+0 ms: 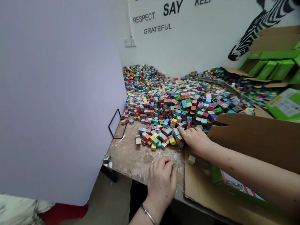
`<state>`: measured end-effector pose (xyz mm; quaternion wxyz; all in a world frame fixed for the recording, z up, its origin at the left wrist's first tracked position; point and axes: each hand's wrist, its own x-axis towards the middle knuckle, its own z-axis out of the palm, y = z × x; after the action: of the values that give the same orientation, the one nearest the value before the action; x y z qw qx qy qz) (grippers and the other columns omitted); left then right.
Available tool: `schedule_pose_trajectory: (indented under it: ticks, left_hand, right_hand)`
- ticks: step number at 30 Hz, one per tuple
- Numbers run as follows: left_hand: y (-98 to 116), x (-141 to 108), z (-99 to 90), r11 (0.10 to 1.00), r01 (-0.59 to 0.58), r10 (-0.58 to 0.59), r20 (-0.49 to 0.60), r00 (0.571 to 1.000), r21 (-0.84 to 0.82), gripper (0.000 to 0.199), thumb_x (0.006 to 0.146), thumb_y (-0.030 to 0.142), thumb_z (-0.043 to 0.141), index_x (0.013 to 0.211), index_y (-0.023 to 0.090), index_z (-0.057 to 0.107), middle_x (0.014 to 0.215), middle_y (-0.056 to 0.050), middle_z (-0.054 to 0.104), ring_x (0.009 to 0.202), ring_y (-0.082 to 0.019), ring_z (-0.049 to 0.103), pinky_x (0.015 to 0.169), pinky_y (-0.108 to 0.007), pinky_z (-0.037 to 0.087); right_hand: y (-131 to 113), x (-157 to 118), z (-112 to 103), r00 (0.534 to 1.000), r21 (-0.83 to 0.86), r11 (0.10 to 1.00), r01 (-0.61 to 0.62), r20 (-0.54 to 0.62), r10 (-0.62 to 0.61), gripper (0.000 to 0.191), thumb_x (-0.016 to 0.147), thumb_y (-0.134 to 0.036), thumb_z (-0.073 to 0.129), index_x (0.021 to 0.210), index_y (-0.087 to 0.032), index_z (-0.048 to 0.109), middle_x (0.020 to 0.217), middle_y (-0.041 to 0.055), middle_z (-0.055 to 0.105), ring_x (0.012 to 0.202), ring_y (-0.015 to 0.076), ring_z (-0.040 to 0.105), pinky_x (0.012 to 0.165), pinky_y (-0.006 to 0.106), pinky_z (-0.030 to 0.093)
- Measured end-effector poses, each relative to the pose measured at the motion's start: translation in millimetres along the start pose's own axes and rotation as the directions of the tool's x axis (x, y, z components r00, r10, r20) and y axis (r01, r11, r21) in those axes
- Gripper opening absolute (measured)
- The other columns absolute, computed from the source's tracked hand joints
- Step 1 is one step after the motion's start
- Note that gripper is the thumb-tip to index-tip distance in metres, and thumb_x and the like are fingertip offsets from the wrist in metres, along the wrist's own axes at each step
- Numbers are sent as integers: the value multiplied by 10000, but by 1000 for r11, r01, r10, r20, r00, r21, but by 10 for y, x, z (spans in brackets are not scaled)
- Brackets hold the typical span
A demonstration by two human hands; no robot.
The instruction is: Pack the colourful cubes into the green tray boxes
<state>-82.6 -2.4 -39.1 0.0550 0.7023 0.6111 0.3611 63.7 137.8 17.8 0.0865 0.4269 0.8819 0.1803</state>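
Far left: view blocked by a large pale panel (54,90); left part of the tabletop (124,155) was hidden by it. A black wire frame (113,125) was seen at the panel's edge, a dark block (107,158) near the tabletop corner. Left hand (162,176) was held palm down at the near edge, fingers loosely bent and close together; whether anything was held could not be told. Beyond it, a small cluster of patterned blocks (154,136) was spread left to right, just in front of the main heap (161,98). Long axes in the cluster were pointed in mixed directions. Right hand (194,138) was placed at the cluster's right end, fingers narrowed, index fingertip on a pale blue block (176,132); a grip could not be confirmed, and the block's long axis was not clear. A pale block (191,159) was left on the near flap of an open carton (260,137). In that carton a green box (218,177) was contained, partly covered by the right forearm. Behind, a labelled green box (288,103) was seen, and farther back open green boxes (282,68) were grouped beside brown flaps (276,43).
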Motion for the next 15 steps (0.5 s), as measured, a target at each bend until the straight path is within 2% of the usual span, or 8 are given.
schedule_pose_trajectory:
  ticks: [3, 6, 8, 11, 13, 15]
  left_hand:
    - [-15, 5, 9, 1000, -18, 18, -5, 1000, 4, 159, 877, 171, 504, 988, 201, 614, 988, -69, 618, 941, -227, 564, 834, -426, 487]
    - [-32, 17, 20, 999, -45, 45, -19, 999, 9, 159, 881, 168, 494, 985, 196, 611, 987, -74, 617, 942, -232, 570, 826, -429, 493]
    - [-51, 26, 25, 997, -70, 70, -31, 997, 21, 161, 886, 172, 488, 990, 193, 609, 988, -77, 616, 946, -234, 573, 828, -432, 496]
    - [-101, 35, 27, 991, -127, 128, -27, 991, 49, 164, 896, 186, 483, 1007, 193, 604, 995, -79, 617, 948, -232, 577, 832, -435, 502]
    - [-140, 46, 27, 981, -181, 183, -21, 983, 65, 165, 899, 202, 490, 1023, 197, 599, 998, -79, 617, 944, -230, 580, 828, -435, 505]
    - [-157, 70, 32, 967, -244, 246, -21, 969, 69, 164, 899, 220, 504, 1035, 200, 594, 997, -78, 615, 934, -228, 580, 815, -433, 507]
  right_hand:
    - [39, -56, -52, 999, 123, 992, 20, -37, -15, 709, 702, -47, 537, 1386, -49, 347, 1001, 165, 644, 927, 291, 573, 791, 368, 428]
    - [149, -223, -149, 986, 384, 923, 17, -157, 47, 729, 709, -109, 563, 1400, -121, 330, 1150, 152, 601, 1055, 287, 536, 858, 370, 442]
    - [259, -426, -222, 972, 610, 793, -10, -180, 150, 687, 739, -182, 570, 1385, -194, 338, 1187, 114, 588, 1087, 260, 536, 894, 371, 445]
    - [449, -861, -279, 960, 863, 502, -45, -102, 262, 632, 744, -269, 597, 1335, -239, 376, 1145, 81, 609, 1027, 228, 581, 907, 373, 458]
    - [575, -1198, -245, 947, 944, 320, -78, -30, 319, 622, 742, -307, 620, 1317, -239, 391, 1167, 87, 607, 1043, 226, 581, 933, 376, 454]
    - [690, -1522, -147, 918, 971, 190, -144, 59, 392, 617, 739, -341, 640, 1302, -234, 412, 1212, 101, 592, 1086, 235, 566, 951, 380, 451]
